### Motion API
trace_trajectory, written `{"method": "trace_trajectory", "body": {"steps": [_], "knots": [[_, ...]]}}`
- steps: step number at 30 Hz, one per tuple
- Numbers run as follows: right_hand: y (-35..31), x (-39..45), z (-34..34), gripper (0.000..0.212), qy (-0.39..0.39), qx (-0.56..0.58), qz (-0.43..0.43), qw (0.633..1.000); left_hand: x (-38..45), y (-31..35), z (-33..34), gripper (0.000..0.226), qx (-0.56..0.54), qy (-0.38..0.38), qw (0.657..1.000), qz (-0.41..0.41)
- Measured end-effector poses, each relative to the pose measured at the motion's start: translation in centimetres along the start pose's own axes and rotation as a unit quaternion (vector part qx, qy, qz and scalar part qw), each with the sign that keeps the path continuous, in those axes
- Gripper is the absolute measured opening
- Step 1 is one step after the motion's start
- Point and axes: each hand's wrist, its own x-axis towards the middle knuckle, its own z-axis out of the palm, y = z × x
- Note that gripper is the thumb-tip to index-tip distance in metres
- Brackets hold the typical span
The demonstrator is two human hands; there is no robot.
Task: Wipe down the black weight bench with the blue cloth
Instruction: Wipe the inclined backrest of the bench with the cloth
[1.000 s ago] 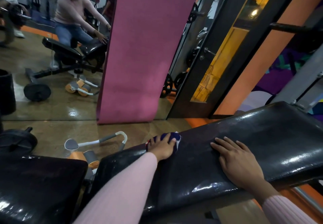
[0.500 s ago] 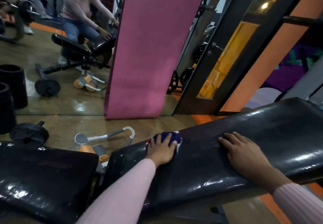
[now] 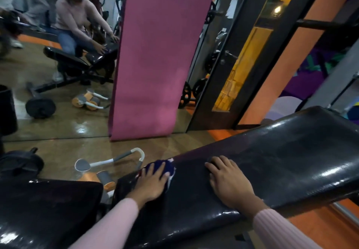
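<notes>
Fingers (image 3: 162,168) of the left hand (image 3: 152,182) are spread flat on the blue cloth (image 3: 166,166), pressing it down, not curled round it. The cloth is bunched at the far edge of the black bench pad (image 3: 281,161), near its lower end. The right hand (image 3: 230,180) is laid palm-down on the pad beside it, fingers straight, nothing gripped. Both sleeves are pink. A second black pad (image 3: 44,209) is seen lower left. An ab roller (image 3: 108,163) is on the floor behind, a pink mat (image 3: 155,54) is stood against the mirror.
</notes>
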Motion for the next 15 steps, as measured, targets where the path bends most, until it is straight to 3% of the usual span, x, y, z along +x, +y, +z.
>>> {"method": "trace_trajectory", "body": {"steps": [2, 9, 15], "knots": [[0.0, 0.1, 0.2, 0.047, -0.021, -0.001, -0.010, 1.000, 1.1, 1.3, -0.8, 0.067, -0.016, -0.004, 1.000, -0.018], [-0.2, 0.4, -0.7, 0.048, -0.023, -0.014, -0.042, 0.999, -1.5, -3.6, -1.6, 0.063, -0.076, -0.019, 0.986, -0.145], [-0.6, 0.3, -0.9, 0.053, -0.056, 0.006, -0.057, 0.997, -4.0, 2.4, -0.4, 0.060, -0.026, -0.011, 0.999, -0.040]]}}
